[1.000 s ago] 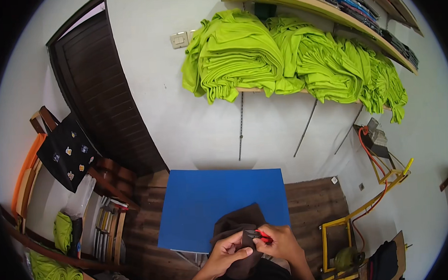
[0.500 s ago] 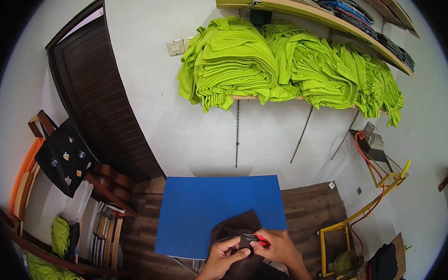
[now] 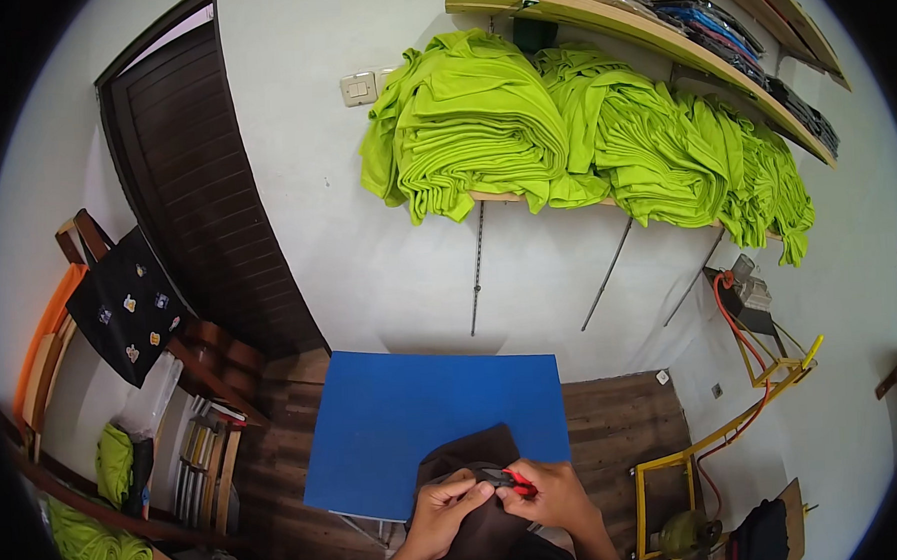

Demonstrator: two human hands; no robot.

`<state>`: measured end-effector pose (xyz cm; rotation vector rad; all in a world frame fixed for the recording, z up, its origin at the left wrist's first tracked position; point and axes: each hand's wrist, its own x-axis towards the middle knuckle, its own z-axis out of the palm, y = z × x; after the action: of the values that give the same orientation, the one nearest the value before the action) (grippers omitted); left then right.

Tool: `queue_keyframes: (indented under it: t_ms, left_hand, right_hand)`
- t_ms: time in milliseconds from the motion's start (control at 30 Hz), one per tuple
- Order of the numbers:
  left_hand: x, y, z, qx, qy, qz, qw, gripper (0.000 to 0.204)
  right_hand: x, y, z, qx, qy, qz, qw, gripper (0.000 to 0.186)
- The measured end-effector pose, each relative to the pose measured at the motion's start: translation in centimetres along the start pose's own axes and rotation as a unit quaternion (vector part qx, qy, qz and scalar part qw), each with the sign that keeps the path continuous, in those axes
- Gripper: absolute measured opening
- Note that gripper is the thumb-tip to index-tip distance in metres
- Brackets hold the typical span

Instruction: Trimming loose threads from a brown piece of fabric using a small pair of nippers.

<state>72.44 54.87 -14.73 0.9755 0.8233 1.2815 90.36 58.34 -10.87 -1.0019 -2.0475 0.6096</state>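
Dark brown cloth lies bunched over the near edge of the blue table and hangs down in front of me. My left hand pinches a fold of this cloth between thumb and fingers. Closed round a small pair of red-handled snips, my right hand holds their dark blades at the fold, close to my left fingertips. Whether the blades touch the cloth is too small to tell.
Beyond the table, lime-green garments are piled on a wall shelf, under a wooden shelf of packed clothes. A yellow metal frame stands at the right. At the left are a black tote bag and a dark door.
The view has shifted slightly. Both hands stay together at the cloth, and the snips in my right hand lie at a slightly different angle.
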Motion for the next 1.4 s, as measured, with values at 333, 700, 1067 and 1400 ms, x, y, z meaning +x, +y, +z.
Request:
queue_keyframes:
  t_ms: [333,700,1067,1400]
  left_hand:
    - [1.9,1.0,-0.8,0.036,-0.023,-0.004,0.999,0.004]
    - [2.5,2.9,-0.6,0.023,-0.029,0.050,0.998,0.021]
    - [1.0,4.2,-1.4,0.073,-0.043,0.059,0.995,0.008]
    - [0.2,3.4,-1.2,-0.019,-0.151,-0.045,0.987,0.053]
  right_hand:
    - [2.1,1.8,1.0,0.021,-0.020,0.007,1.000,0.016]
    - [3.4,1.6,1.3,0.013,-0.005,-0.015,1.000,0.016]
    - [2.4,-0.7,1.1,0.023,0.008,-0.021,0.999,0.019]
    - [1.2,-0.1,0.9,0.011,0.000,-0.020,1.000,0.021]
